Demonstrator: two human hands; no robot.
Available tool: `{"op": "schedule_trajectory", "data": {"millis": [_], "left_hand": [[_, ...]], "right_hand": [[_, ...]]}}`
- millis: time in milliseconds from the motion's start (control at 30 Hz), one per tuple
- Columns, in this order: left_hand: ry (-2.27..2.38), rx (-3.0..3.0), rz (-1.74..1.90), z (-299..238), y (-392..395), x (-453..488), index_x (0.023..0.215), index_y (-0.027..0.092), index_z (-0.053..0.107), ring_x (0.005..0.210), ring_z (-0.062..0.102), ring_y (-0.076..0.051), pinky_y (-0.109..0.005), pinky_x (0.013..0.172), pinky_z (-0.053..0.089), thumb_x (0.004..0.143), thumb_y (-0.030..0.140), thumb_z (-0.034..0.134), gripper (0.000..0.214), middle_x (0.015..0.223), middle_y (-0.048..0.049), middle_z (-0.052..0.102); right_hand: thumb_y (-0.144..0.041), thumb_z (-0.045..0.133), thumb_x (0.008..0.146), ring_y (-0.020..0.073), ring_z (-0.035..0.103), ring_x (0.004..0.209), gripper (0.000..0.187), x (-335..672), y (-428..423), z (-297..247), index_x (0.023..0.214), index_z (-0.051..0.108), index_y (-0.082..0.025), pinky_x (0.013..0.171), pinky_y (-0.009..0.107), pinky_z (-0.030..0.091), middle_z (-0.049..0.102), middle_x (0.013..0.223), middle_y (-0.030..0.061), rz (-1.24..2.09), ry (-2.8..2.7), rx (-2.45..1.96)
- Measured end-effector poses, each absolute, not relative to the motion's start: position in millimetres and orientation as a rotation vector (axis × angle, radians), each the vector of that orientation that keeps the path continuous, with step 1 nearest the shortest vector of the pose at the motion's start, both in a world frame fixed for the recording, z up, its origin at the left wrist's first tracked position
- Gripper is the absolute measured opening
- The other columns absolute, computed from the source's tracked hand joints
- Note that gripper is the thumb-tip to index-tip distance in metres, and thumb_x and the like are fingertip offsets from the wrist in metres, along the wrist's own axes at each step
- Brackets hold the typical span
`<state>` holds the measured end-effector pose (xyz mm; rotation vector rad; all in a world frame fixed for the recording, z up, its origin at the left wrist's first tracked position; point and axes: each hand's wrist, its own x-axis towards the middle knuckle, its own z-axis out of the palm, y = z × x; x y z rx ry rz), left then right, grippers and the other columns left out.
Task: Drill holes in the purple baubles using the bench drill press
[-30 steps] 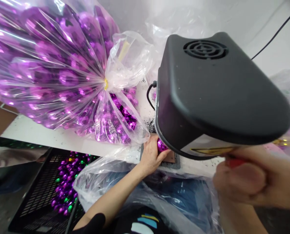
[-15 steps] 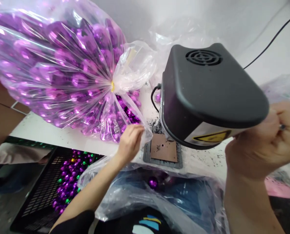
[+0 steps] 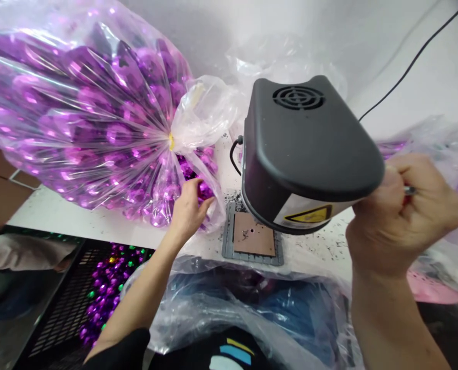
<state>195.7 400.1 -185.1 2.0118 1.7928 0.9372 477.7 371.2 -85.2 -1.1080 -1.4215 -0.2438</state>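
Observation:
My left hand point(image 3: 190, 209) reaches into the opening of a clear plastic bag point(image 3: 117, 121) full of shiny purple baubles. Its thumb and index finger are apart, beside small purple pieces point(image 3: 205, 190) at the bag's mouth. A yellow tie point(image 3: 171, 141) gathers the bag's neck. My right hand point(image 3: 402, 221) is a closed fist against the right side of a black machine point(image 3: 309, 139) with a round vent and a warning label. A small metal piece shows between its fingers; what they grip is hidden. Below the machine lies a brown square plate point(image 3: 254, 234) on a grey base point(image 3: 227, 249).
Clear plastic sheeting point(image 3: 198, 318) spreads over my lap. At lower left stands a black crate point(image 3: 55, 308) with purple and green pieces. A pink basket point(image 3: 433, 288) is at right, and a black cable point(image 3: 414, 59) runs along the wall. Dark flakes litter the white table point(image 3: 136, 231).
My left hand has moved from pinching the bag's edge into its opening, with its fingers parting. The purple ball on the lap sheeting no longer shows clearly. My right hand stays at the machine.

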Motion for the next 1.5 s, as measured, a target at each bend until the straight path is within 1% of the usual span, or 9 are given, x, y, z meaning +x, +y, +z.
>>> {"op": "schedule_trajectory", "data": {"millis": [100,300,400,500,700,1000,1133,1367,1500], "left_hand": [[1.362,1.434,1.288,-182,375,211,0.136,0.023,0.050,0.084,0.066,-0.017,-0.029,0.067,0.056,0.095,0.046,0.062,0.048,0.117,-0.0092,0.065],[0.817,0.769,0.962,-225,352,252,0.124,0.017,0.063,0.072,0.067,-0.014,-0.023,0.060,0.050,0.083,0.052,0.076,0.056,0.096,-0.0068,0.070],[0.956,0.855,1.001,-244,357,260,0.124,0.018,0.063,0.067,0.065,-0.012,-0.021,0.057,0.048,0.075,0.047,0.086,0.062,0.098,-0.0058,0.071],[1.113,1.031,1.031,-255,360,265,0.122,0.018,0.064,0.065,0.062,-0.012,-0.023,0.056,0.047,0.077,0.048,0.082,0.057,0.102,-0.0063,0.073],[1.283,1.436,1.061,-265,358,274,0.121,0.020,0.065,0.108,0.068,-0.025,-0.039,0.098,0.051,0.085,0.038,0.076,0.042,0.117,-0.0080,0.073],[1.371,2.078,1.035,-274,349,289,0.127,0.019,0.060,0.123,0.059,-0.032,-0.049,0.106,0.046,0.087,0.034,0.075,0.045,0.128,-0.0141,0.066],[1.373,2.086,0.965,-271,347,293,0.131,0.020,0.056,0.125,0.055,-0.031,-0.050,0.110,0.041,0.090,0.034,0.071,0.046,0.131,-0.0132,0.062],[1.419,2.008,0.856,-271,348,297,0.111,0.020,0.064,0.115,0.058,-0.031,-0.053,0.109,0.040,0.097,0.044,0.060,0.029,0.116,-0.0126,0.066],[1.419,2.024,0.832,-268,347,298,0.115,0.021,0.065,0.119,0.057,-0.031,-0.054,0.110,0.040,0.097,0.045,0.057,0.031,0.122,-0.0134,0.066]], "right_hand": [[-0.031,0.054,0.097,0.0009,0.029,0.057,0.033,478,373,-83,0.068,0.055,-0.014,0.054,0.019,0.024,0.033,0.059,-0.0053,-0.226,-1.435,-1.088],[-0.033,0.047,0.100,0.0006,0.027,0.056,0.037,478,377,-78,0.068,0.047,-0.014,0.053,0.019,0.021,0.030,0.059,-0.0063,-0.167,-1.460,-1.134],[-0.030,0.048,0.099,-0.0003,0.026,0.057,0.036,478,378,-76,0.068,0.044,-0.014,0.054,0.018,0.020,0.030,0.059,-0.0067,-0.156,-1.472,-1.111],[-0.030,0.048,0.099,-0.0011,0.026,0.057,0.035,478,378,-75,0.068,0.044,-0.014,0.054,0.017,0.019,0.029,0.058,-0.0070,-0.145,-1.482,-1.112],[-0.032,0.049,0.099,-0.0012,0.026,0.057,0.036,478,378,-75,0.068,0.045,-0.014,0.054,0.016,0.020,0.029,0.058,-0.0070,-0.143,-1.469,-1.139],[-0.031,0.049,0.099,-0.0014,0.026,0.057,0.036,479,377,-75,0.068,0.045,-0.014,0.054,0.016,0.020,0.029,0.058,-0.0069,-0.128,-1.479,-1.124],[-0.030,0.049,0.099,-0.0012,0.025,0.056,0.036,479,378,-75,0.068,0.045,-0.014,0.053,0.017,0.019,0.028,0.059,-0.0069,-0.114,-1.475,-1.097],[-0.034,0.049,0.101,-0.0008,0.027,0.056,0.038,479,378,-75,0.069,0.046,-0.014,0.053,0.016,0.022,0.029,0.058,-0.0067,-0.137,-1.484,-1.096],[-0.026,0.054,0.098,-0.0017,0.032,0.053,0.029,481,365,-83,0.071,0.054,-0.014,0.052,0.015,0.025,0.040,0.058,-0.0072,-0.224,-1.508,-1.094]]}}
